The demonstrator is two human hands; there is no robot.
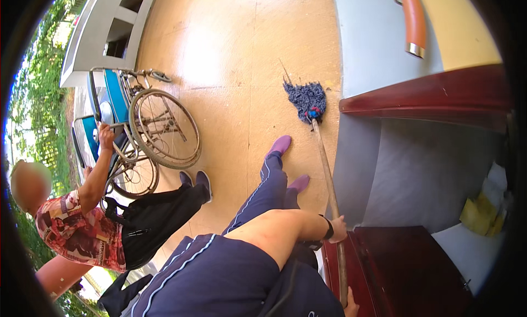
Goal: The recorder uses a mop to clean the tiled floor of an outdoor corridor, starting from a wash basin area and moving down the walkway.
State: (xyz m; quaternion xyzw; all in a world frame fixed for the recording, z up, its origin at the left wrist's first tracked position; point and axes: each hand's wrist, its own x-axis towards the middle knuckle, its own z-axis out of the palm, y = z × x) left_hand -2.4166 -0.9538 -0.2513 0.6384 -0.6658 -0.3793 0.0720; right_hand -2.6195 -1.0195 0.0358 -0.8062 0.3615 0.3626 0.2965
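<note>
A mop with a long wooden handle (326,164) runs from near my body out to the floor ahead. Its dark blue string head (306,98) lies spread on the tan tiles, bound with blue and red at the handle's end. My left hand (338,229), with a black band at the wrist, grips the handle partway along. Closer to my body, my right hand (351,304) is at the upper part of the handle, mostly cut off by the picture's lower edge. My purple boots (280,146) stand left of the handle.
Left of me, a person in a patterned shirt (88,230) holds a wheelchair (164,129) with blue upholstery. An openwork parapet (99,32) borders the left side. At right are a pale blue wall (370,41), an orange handrail (413,20) and a dark red door (411,267).
</note>
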